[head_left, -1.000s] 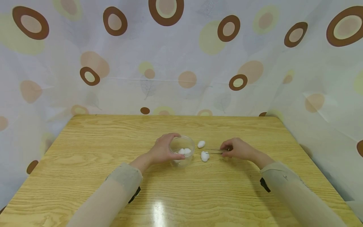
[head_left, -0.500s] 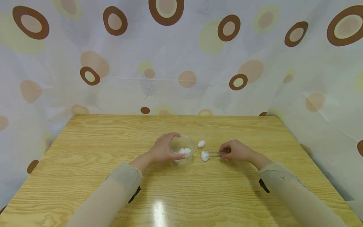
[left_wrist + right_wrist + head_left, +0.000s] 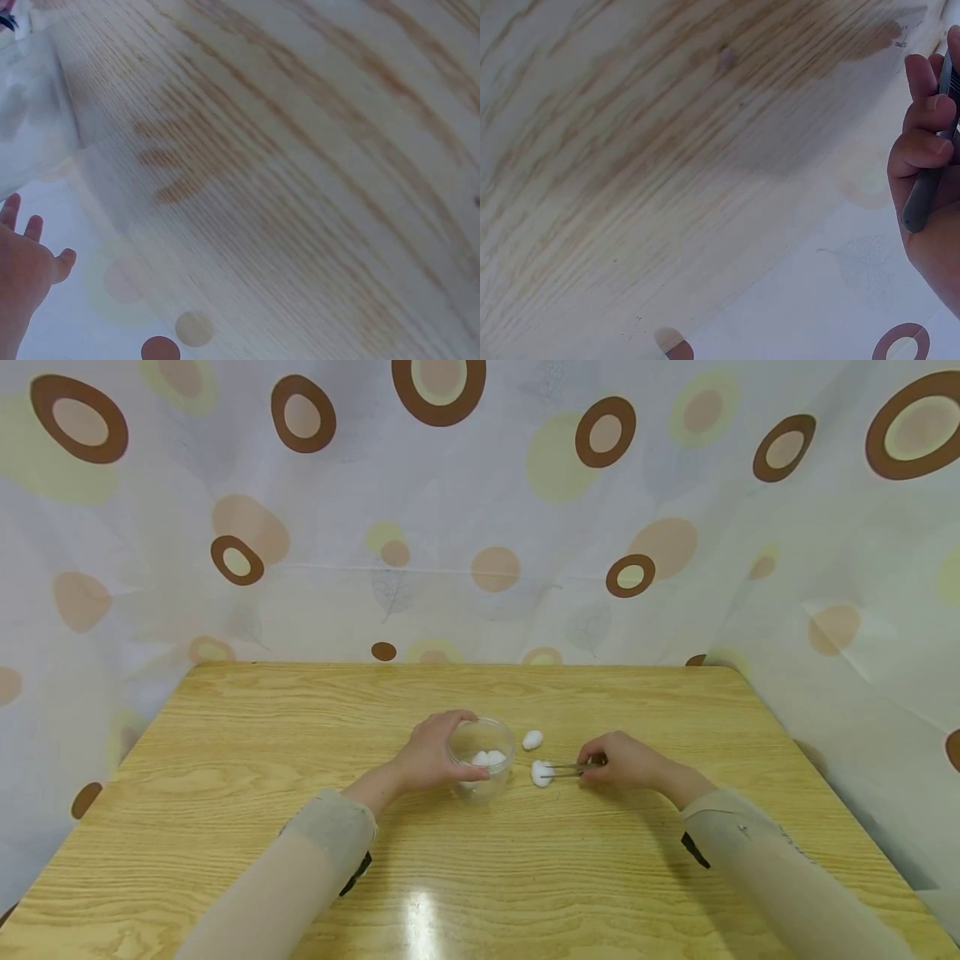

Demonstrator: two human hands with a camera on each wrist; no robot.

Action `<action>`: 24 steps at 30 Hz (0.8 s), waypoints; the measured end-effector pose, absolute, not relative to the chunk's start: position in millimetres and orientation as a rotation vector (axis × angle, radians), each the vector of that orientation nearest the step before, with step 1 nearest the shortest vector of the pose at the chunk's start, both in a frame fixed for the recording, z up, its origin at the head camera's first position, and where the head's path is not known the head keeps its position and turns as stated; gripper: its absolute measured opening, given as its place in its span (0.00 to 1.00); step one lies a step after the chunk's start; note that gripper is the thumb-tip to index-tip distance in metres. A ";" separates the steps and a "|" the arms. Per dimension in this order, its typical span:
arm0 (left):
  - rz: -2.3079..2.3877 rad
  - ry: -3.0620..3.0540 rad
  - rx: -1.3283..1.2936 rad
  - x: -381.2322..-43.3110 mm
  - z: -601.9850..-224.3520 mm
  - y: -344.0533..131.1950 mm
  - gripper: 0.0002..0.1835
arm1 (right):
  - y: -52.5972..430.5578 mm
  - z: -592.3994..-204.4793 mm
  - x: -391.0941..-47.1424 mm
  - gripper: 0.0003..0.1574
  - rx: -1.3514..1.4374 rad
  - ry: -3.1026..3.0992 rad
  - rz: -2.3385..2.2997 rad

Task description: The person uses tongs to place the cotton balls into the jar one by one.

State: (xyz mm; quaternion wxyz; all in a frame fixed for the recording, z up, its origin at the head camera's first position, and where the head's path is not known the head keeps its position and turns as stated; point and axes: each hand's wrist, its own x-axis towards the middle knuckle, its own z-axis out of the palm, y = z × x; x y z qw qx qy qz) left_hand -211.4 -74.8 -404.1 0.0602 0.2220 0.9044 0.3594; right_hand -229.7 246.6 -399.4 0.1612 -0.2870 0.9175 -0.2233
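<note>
In the head view my left hand (image 3: 431, 753) grips a round clear plastic tub (image 3: 497, 787), thumb on its near side and fingers at the far rim. White cotton balls (image 3: 489, 759) lie inside it. My right hand (image 3: 626, 762) pinches metal tweezers (image 3: 567, 771), whose tips lie over a cotton ball (image 3: 537, 774) on the table, one tip at each side. Another cotton ball (image 3: 532, 740) sits just behind it. The right wrist view shows the tweezers' dark rear end (image 3: 924, 196) against the palm. In the left wrist view the tub's wall (image 3: 37, 112) is partly cut off.
The wood-grained table (image 3: 465, 852) reaches back to a patterned curtain (image 3: 450, 602), which also stands along both sides. Light glares off the tabletop near its front. Both forearms, in pale sleeves, come in from the front.
My right hand has come slightly nearer and left, and the tweezers' tips have moved onto the near cotton ball and spread around it. The left hand and tub stay put.
</note>
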 end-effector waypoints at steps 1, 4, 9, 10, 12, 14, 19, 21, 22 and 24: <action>1.089 2.737 0.671 -211.3 -403.9 -74.9 0.43 | 246.4 -399.2 -229.7 0.05 -0.816 2.620 -0.630; 1.094 2.735 0.672 -210.6 -403.1 -74.8 0.43 | 246.1 -398.8 -229.9 0.05 -0.804 2.614 -0.611; 1.093 2.732 0.666 -210.8 -403.4 -75.1 0.43 | 245.9 -399.8 -231.0 0.05 -0.799 2.614 -0.576; 1.094 2.733 0.667 -211.1 -403.7 -75.1 0.43 | 245.9 -399.8 -231.0 0.05 -0.798 2.617 -0.571; 1.094 2.734 0.667 -211.4 -404.1 -75.1 0.43 | 245.9 -399.7 -230.7 0.06 -0.805 2.626 -0.565; 1.094 2.735 0.670 -211.9 -404.7 -75.1 0.43 | 245.7 -399.5 -230.2 0.06 -0.817 2.639 -0.560; 1.086 2.744 0.681 -212.8 -406.2 -74.7 0.43 | 244.8 -397.5 -228.0 0.07 -0.838 2.662 -0.579; 1.087 2.750 0.685 -212.6 -406.3 -74.6 0.43 | 244.4 -396.2 -227.1 0.07 -0.844 2.662 -0.592; 1.090 2.749 0.685 -212.5 -406.2 -74.7 0.43 | 244.3 -395.6 -226.7 0.07 -0.848 2.662 -0.598; 1.097 2.750 0.686 -212.1 -405.9 -74.7 0.43 | 244.1 -394.5 -226.0 0.07 -0.855 2.662 -0.608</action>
